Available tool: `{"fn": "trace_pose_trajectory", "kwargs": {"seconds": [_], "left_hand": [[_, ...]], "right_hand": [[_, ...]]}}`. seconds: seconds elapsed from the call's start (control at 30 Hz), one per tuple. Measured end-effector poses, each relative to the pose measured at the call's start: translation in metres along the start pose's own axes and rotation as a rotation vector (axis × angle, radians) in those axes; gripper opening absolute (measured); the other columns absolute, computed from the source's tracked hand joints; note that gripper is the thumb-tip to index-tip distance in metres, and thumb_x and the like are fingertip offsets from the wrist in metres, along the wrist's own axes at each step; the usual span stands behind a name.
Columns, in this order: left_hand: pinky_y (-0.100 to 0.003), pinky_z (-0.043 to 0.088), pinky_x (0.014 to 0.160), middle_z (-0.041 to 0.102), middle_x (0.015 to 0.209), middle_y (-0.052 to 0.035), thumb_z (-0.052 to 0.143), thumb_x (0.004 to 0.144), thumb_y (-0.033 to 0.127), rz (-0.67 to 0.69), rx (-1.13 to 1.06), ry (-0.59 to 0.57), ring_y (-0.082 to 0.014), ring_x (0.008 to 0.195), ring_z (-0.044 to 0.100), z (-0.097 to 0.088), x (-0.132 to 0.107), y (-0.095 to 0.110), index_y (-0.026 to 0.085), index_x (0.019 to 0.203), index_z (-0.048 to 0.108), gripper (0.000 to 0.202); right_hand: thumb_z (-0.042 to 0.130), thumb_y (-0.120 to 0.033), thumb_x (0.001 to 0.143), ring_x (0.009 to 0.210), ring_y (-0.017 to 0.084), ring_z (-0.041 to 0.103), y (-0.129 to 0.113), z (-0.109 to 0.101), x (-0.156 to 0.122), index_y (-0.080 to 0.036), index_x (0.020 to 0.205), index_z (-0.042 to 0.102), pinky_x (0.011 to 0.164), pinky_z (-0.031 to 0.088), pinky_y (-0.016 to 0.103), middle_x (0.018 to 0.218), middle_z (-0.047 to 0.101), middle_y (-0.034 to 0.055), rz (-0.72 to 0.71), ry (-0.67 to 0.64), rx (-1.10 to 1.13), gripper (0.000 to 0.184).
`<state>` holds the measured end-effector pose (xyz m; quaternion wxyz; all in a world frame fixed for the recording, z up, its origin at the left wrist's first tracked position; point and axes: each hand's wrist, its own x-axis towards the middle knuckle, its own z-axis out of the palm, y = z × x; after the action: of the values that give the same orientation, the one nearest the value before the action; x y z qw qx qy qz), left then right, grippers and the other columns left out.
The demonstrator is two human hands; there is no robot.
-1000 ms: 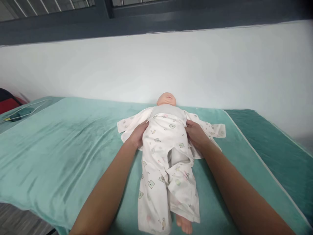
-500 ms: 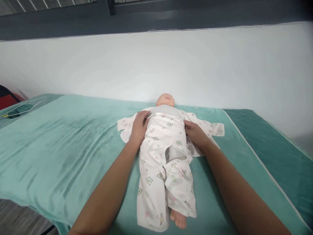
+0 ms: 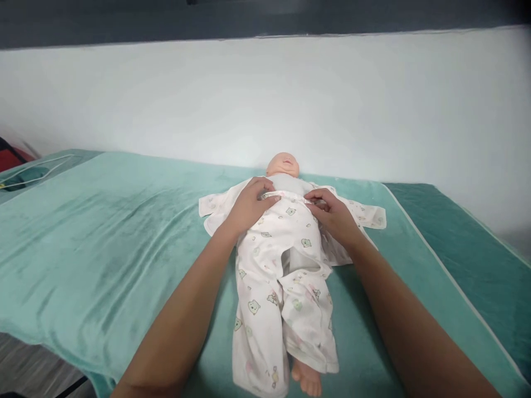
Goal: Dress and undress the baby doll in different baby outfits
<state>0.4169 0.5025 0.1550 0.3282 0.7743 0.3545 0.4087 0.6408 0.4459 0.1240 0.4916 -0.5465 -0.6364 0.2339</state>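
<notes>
A baby doll (image 3: 283,165) lies on its back on a teal blanket (image 3: 108,232), head toward the wall. It wears white printed trousers (image 3: 282,287), and an open white printed shirt (image 3: 365,214) is spread out beneath it. My left hand (image 3: 249,205) pinches the trousers' waistband on the doll's chest at the left. My right hand (image 3: 332,213) pinches the same waistband at the right. One bare doll foot (image 3: 307,378) sticks out of the right trouser leg; the other foot is hidden.
A white wall (image 3: 265,99) rises just behind the doll's head. A darker green mat (image 3: 468,249) shows at the right edge. At the far left lie a white cord (image 3: 33,171) and a red and dark object (image 3: 8,157).
Both hands slid up from the doll's sides to its chest, drawing the trousers' waistband higher. The view shifted a little downward.
</notes>
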Motion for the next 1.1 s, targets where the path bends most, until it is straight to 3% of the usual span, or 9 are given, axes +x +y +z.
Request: {"fn": "trace_pose_trajectory", "kwargs": {"seconds": [0.2, 0.3, 0.4, 0.5, 0.6, 0.67, 0.8, 0.9, 1.1], "left_hand": [[-0.030, 0.041, 0.081, 0.066, 0.092, -0.0009, 0.059, 0.085, 0.031, -0.085, 0.023, 0.092, -0.0170, 0.087, 0.057, 0.004, 0.021, -0.019, 0.020, 0.080, 0.055, 0.013], [-0.028, 0.038, 0.073, 0.057, 0.073, 0.0022, 0.061, 0.083, 0.029, -0.140, -0.048, 0.183, -0.0145, 0.074, 0.051, 0.006, 0.040, -0.038, 0.020, 0.075, 0.052, 0.015], [-0.027, 0.036, 0.069, 0.050, 0.067, 0.0035, 0.062, 0.081, 0.027, -0.174, -0.112, 0.237, -0.0132, 0.069, 0.046, 0.009, 0.052, -0.052, 0.020, 0.072, 0.050, 0.016], [-0.026, 0.035, 0.068, 0.049, 0.065, 0.0035, 0.064, 0.079, 0.027, -0.215, -0.151, 0.256, -0.0130, 0.067, 0.045, 0.010, 0.054, -0.054, 0.020, 0.071, 0.050, 0.017], [-0.026, 0.035, 0.067, 0.048, 0.064, 0.0033, 0.065, 0.077, 0.027, -0.276, -0.211, 0.251, -0.0127, 0.066, 0.044, 0.010, 0.051, -0.052, 0.019, 0.069, 0.051, 0.018], [-0.026, 0.036, 0.067, 0.049, 0.064, 0.0034, 0.066, 0.075, 0.026, -0.327, -0.293, 0.242, -0.0127, 0.067, 0.046, 0.009, 0.050, -0.051, 0.019, 0.069, 0.051, 0.017], [-0.026, 0.038, 0.066, 0.051, 0.065, 0.0037, 0.067, 0.072, 0.024, -0.404, -0.442, 0.287, -0.0126, 0.066, 0.048, 0.009, 0.047, -0.053, 0.020, 0.068, 0.049, 0.019], [-0.027, 0.040, 0.070, 0.054, 0.066, 0.0032, 0.068, 0.073, 0.025, -0.366, -0.320, 0.368, -0.0126, 0.067, 0.050, 0.012, 0.044, -0.056, 0.019, 0.066, 0.051, 0.019], [-0.031, 0.045, 0.090, 0.067, 0.088, -0.0019, 0.062, 0.079, 0.020, -0.239, -0.054, 0.340, -0.0169, 0.087, 0.061, 0.013, 0.032, -0.058, 0.021, 0.078, 0.068, 0.005]], "right_hand": [[0.063, -0.041, 0.084, 0.119, 0.023, 0.051, -0.002, 0.003, 0.010, -0.024, 0.093, 0.064, 0.103, 0.036, 0.040, 0.120, 0.058, 0.0063, -0.111, 0.015, -0.066, 0.019], [0.059, -0.044, 0.086, 0.119, 0.023, 0.051, -0.006, 0.007, 0.017, -0.022, 0.085, 0.058, 0.103, 0.035, 0.039, 0.124, 0.057, 0.0073, -0.038, -0.005, -0.062, 0.022], [0.060, -0.046, 0.084, 0.109, 0.022, 0.055, -0.006, 0.007, 0.025, -0.021, 0.079, 0.056, 0.094, 0.039, 0.035, 0.120, 0.060, 0.0055, 0.062, -0.056, 0.002, 0.026], [0.061, -0.044, 0.084, 0.087, 0.018, 0.058, 0.000, 0.007, 0.035, -0.021, 0.080, 0.058, 0.081, 0.042, 0.031, 0.100, 0.066, 0.0018, 0.129, -0.038, 0.010, 0.023], [0.059, -0.041, 0.083, 0.072, 0.016, 0.051, 0.009, 0.010, 0.045, -0.022, 0.078, 0.057, 0.071, 0.039, 0.030, 0.075, 0.060, -0.0013, 0.144, 0.075, -0.108, 0.020], [0.058, -0.039, 0.083, 0.070, 0.015, 0.049, 0.014, 0.014, 0.050, -0.022, 0.076, 0.056, 0.070, 0.038, 0.030, 0.072, 0.057, -0.0017, 0.131, 0.142, -0.144, 0.019], [0.058, -0.038, 0.083, 0.071, 0.015, 0.050, 0.018, 0.021, 0.052, -0.021, 0.076, 0.055, 0.071, 0.039, 0.030, 0.075, 0.058, -0.0009, 0.123, 0.186, -0.141, 0.018], [0.059, -0.037, 0.083, 0.073, 0.016, 0.052, 0.021, 0.021, 0.048, -0.022, 0.080, 0.057, 0.072, 0.041, 0.030, 0.077, 0.060, 0.0000, 0.144, 0.178, -0.111, 0.015], [0.051, -0.032, 0.088, 0.100, 0.020, 0.058, 0.037, 0.016, 0.033, -0.025, 0.105, 0.066, 0.089, 0.047, 0.036, 0.112, 0.060, 0.0064, -0.134, 0.114, -0.087, 0.024]]}}
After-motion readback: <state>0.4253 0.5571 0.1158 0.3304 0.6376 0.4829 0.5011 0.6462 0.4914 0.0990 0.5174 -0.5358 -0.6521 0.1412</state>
